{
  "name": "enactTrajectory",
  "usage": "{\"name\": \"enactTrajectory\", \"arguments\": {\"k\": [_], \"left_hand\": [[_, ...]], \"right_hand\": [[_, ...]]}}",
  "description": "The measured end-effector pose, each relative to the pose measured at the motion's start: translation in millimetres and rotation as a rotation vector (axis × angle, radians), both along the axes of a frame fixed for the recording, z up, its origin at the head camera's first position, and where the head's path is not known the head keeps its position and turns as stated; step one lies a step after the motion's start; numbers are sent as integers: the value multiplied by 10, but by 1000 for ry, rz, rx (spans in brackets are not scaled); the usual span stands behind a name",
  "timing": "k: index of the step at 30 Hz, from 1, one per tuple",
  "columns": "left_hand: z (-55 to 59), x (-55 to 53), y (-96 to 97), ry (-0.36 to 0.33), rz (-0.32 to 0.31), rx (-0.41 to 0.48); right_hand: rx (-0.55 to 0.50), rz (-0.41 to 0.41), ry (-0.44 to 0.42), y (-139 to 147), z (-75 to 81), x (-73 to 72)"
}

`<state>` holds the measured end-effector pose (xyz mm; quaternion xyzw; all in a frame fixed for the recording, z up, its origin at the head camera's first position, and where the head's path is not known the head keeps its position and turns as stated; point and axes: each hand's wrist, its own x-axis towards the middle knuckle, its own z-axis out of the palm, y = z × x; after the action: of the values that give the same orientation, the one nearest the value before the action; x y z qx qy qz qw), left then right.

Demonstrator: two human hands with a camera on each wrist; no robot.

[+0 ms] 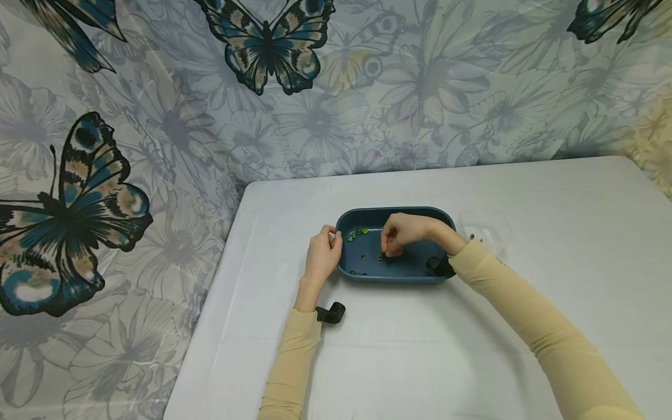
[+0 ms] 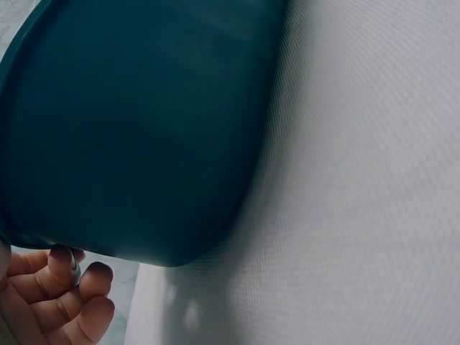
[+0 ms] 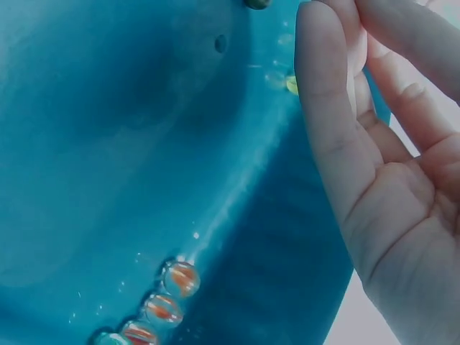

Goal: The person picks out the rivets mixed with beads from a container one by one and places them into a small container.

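Note:
A dark blue oval tray [image 1: 409, 281] stands on the table. My left hand [image 1: 322, 254] grips its left end at the rim; in the left wrist view its curled fingers [image 2: 57, 295] lie beside the tray's outer wall [image 2: 144, 129]. My right hand [image 1: 406, 232] reaches down inside the tray, fingertips together at a small dark marble [image 1: 382, 255] near the floor. Green marbles [image 1: 358, 233] form a curved row at the tray's left. In the right wrist view, orange-streaked glass marbles [image 3: 164, 309] line up along the wall, and fingers partly cover a yellow-green marble [image 3: 292, 84].
Right of the tray, partly behind the right forearm, stands a clear plastic container [image 1: 490, 227] with small marbles by it. A white cloth covers the table [image 1: 394, 361]. Behind it hangs a butterfly-patterned curtain [image 1: 315, 122]. Each wrist wears a black camera [image 1: 332, 313].

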<state>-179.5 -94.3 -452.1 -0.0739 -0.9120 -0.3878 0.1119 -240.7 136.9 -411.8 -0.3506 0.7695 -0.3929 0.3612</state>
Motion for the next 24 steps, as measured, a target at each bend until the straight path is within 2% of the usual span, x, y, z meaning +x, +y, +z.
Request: {"name": "enactTrajectory", "arguments": {"k": [24], "left_hand": [[-7,4,-1,2,-4,-1]], "right_hand": [[-19,-97,-17,243,141,9]]}}
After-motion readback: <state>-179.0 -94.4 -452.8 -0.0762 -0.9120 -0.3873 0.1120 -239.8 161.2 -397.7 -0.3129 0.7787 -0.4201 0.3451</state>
